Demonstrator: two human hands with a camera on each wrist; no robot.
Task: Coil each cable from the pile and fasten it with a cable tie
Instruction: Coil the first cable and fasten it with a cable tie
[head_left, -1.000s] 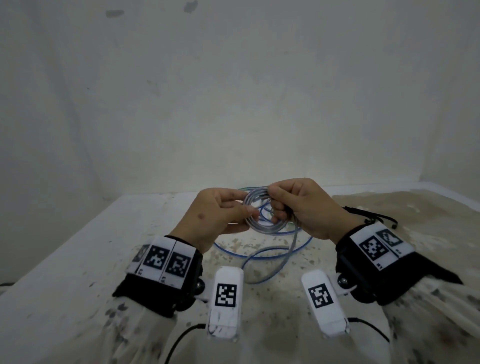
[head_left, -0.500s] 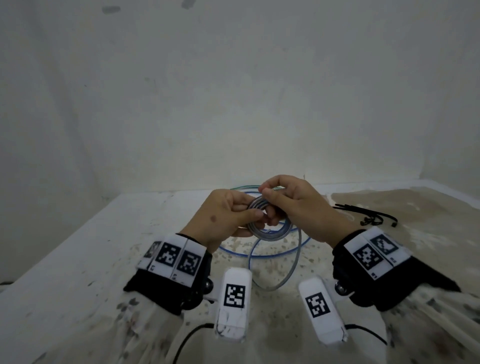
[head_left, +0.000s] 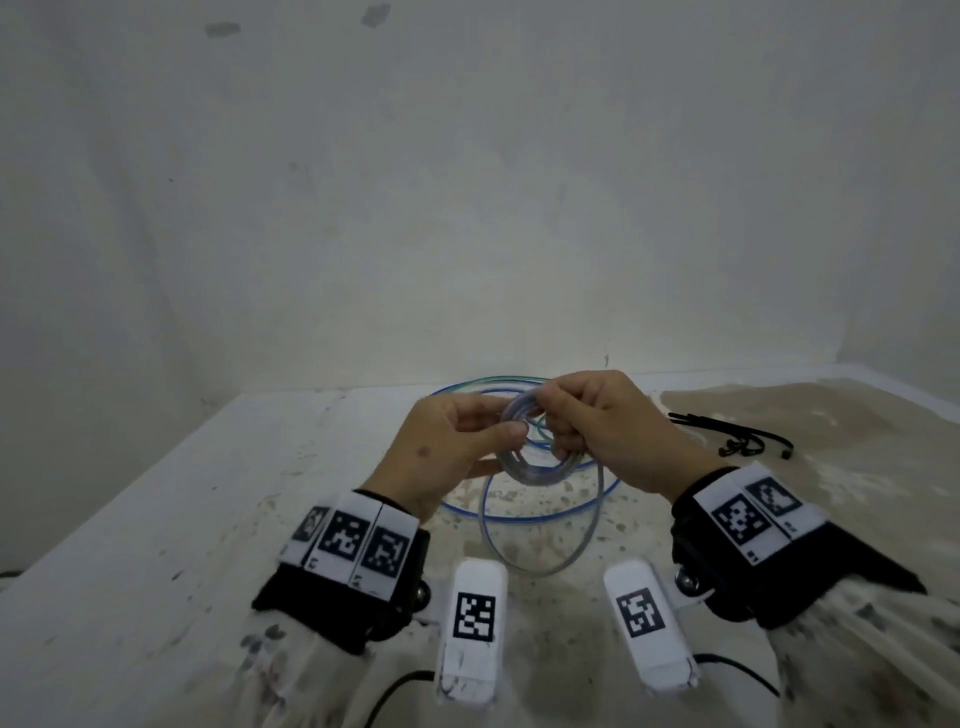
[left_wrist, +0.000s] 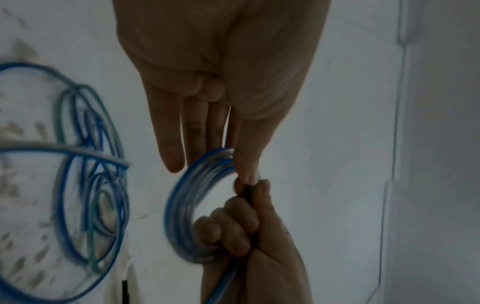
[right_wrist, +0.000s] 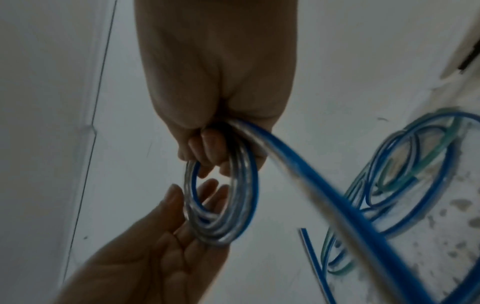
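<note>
Risen slightly, both hands hold the coil (head_left: 535, 457): right hand (head_left: 608, 431) gripping, left hand (head_left: 447, 447) pinching.

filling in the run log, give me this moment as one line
step: coiling cable | right hand: grips coil | left hand: pinches coil | loose tail: unwound | ties: untouched on table

Your right hand (head_left: 613, 431) covers the top of the coil (head_left: 535, 457), so in the head view you cannot see which fingers clamp it. Your left hand (head_left: 452, 452) hides the coil's left side there. The loose cables (left_wrist: 85, 185) on the table smear with motion blur in both wrist views, and the pictures' edges cut them off. The cable ties (head_left: 737, 439) are too small to count.
</note>
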